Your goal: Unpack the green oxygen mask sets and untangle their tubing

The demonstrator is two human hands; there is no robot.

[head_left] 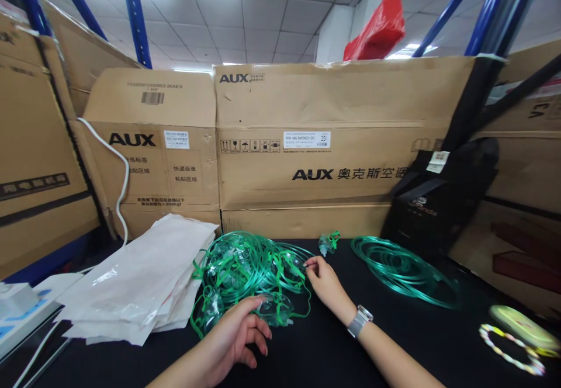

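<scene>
A tangled pile of clear green oxygen masks with coiled tubing [245, 262] and green straps lies on the black table in front of me. My right hand [326, 283], with a watch on its wrist, is at the pile's right edge. Its thumb and fingertips are pinched together on the tip of an oxygen mask [293, 264]. Close to the pile's front edge is my left hand [241, 338], palm turned inward. Its fingers are loosely curled and apart from the thumb, with nothing in them. Another mask [278, 309] lies just beyond the left thumb.
White plastic bags [140, 274] are stacked left of the pile. A single small mask [328, 243] and a coil of green tubing [403, 268] lie to the right. A beaded bracelet [511, 353] sits near right. Cardboard boxes [342, 189] and a black bag [421, 207] stand behind.
</scene>
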